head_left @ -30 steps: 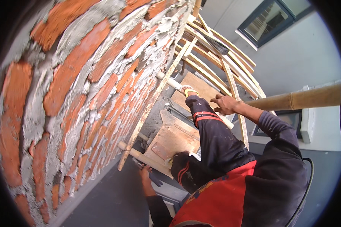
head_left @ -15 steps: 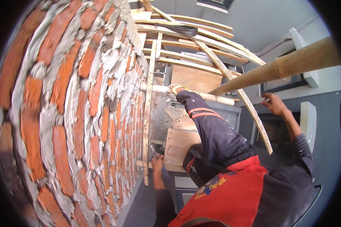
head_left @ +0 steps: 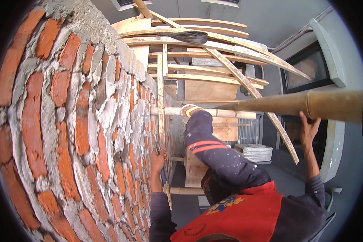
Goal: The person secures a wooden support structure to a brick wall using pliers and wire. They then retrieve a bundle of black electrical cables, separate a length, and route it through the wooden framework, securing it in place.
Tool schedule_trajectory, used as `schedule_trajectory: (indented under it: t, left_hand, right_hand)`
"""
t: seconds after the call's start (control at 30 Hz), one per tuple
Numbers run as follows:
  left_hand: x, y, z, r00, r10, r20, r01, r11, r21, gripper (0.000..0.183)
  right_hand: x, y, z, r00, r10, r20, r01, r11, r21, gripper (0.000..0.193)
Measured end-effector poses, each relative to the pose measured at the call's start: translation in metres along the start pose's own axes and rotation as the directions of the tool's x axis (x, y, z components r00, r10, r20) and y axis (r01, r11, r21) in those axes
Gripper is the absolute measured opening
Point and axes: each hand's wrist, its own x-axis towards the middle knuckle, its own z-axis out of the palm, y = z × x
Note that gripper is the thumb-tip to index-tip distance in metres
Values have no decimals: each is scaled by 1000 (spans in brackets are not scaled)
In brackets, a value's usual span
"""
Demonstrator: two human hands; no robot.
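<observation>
My left hand [head_left: 158, 162], low beside the brick wall [head_left: 83, 117], is closed round a slim tool with a dark handle [head_left: 164, 176]; its kind is hard to make out. An upright wooden batten [head_left: 161, 117] runs right next to that hand. On the right, my right hand [head_left: 309, 131] reaches up to a thick bamboo pole [head_left: 330, 105] and grips it from below, its fingertips partly hidden by the pole. My foot in a yellow-strapped sandal [head_left: 191, 109] rests on a horizontal bamboo pole [head_left: 234, 114].
Several wooden battens [head_left: 213, 66] cross at the far end, with a dark bundle of strips [head_left: 185, 37] over them. One slanting batten [head_left: 280, 135] comes down toward my right arm. Lower down lie plywood boards [head_left: 195, 167] and a white outdoor unit [head_left: 256, 153]. A window [head_left: 310, 66] sits in the grey wall.
My right hand has gone from hanging free to the thick bamboo pole. My left hand has shifted up and left toward the batten with its tool. The view has turned and shifted.
</observation>
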Motion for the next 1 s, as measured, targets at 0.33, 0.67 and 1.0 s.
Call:
schedule_trajectory:
  t: [0.33, 0.67, 1.0]
  left_hand:
    - [85, -70, 84, 977, -214, 4, 214, 977, -2, 23]
    - [220, -69, 107, 997, -81, 1, 81, 997, -15, 27]
    - [305, -54, 115, 952, -3, 306, 54, 986, -158, 20]
  right_hand:
    - [-94, -2, 128, 278, 463, 841, -116, 886, -449, 60]
    - [-25, 40, 410, 360, -190, 914, 74, 982, 175, 45]
    - [80, 125, 666, 574, -517, 635, 597, 795, 107, 57]
